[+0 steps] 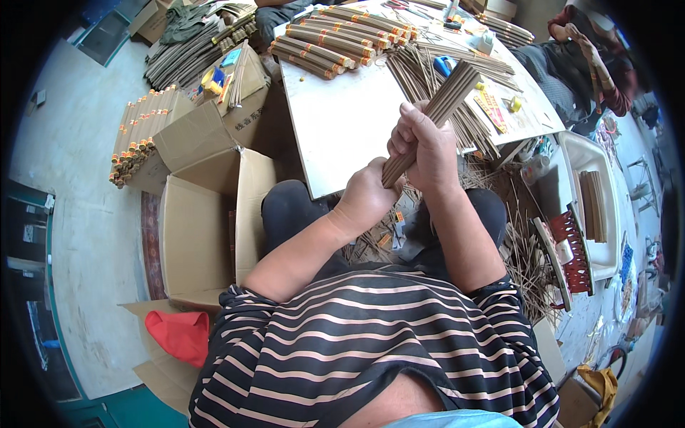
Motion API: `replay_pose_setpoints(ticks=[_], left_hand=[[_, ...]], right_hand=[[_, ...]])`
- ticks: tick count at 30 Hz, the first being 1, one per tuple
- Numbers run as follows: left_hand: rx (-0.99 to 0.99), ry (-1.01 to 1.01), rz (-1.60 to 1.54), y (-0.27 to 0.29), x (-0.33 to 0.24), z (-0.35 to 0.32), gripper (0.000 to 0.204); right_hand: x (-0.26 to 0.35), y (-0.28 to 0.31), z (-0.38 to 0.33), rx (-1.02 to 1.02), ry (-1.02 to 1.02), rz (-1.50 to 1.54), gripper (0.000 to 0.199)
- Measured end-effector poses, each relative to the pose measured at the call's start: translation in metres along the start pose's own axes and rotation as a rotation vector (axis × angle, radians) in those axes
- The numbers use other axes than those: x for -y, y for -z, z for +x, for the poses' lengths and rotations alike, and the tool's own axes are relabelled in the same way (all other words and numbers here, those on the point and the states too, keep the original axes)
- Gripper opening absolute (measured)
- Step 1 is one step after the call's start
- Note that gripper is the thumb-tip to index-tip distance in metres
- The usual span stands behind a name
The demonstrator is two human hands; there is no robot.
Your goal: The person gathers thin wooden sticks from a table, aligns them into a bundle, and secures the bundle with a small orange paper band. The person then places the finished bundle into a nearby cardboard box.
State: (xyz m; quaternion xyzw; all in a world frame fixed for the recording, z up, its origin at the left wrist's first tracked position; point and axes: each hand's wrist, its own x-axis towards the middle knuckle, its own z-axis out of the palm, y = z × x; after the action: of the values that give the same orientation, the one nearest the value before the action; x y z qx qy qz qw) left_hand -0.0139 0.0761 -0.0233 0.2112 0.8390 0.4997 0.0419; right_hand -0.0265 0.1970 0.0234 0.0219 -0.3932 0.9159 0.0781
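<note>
Between my two hands, above my lap, a bundle of thin brown incense sticks (452, 93) slants up to the right. My right hand (432, 151) is closed round its middle, thumb on top. Around the lower end my left hand (364, 197) is wrapped, hiding part of that end. The white table (342, 118) lies just beyond my hands. Loose incense sticks (467, 123) spread over its right side, beside orange-and-yellow labels (489, 110) and a yellow tape roll (515, 104).
Finished bundles (342, 39) are stacked at the table's far side. An open cardboard box (203, 221) stands at my left, more bundles (146, 128) behind it. To my right are a white tub (606, 257) and a red-sided rack (567, 250). Another person (592, 50) sits at far right.
</note>
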Motion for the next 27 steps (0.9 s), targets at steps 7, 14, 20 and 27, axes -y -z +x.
replay_pose_setpoints(ticks=[7,14,20,27], left_hand=[[0.311,0.196,-0.177,0.015,-0.017,0.001,0.029],[0.123,0.124,-0.194,-0.003,0.003,-0.003,0.043],[0.287,0.272,-0.137,-0.006,0.020,0.005,0.036],[0.217,0.477,-0.306,0.002,0.038,0.015,0.035]], right_hand=[[0.001,0.008,-0.008,0.051,-0.071,0.115,0.022],[-0.001,0.004,-0.006,-0.109,-0.045,0.099,0.020],[0.010,0.033,0.025,-0.216,0.057,-0.046,0.018],[0.085,0.163,0.111,-0.409,0.462,-0.764,0.034]])
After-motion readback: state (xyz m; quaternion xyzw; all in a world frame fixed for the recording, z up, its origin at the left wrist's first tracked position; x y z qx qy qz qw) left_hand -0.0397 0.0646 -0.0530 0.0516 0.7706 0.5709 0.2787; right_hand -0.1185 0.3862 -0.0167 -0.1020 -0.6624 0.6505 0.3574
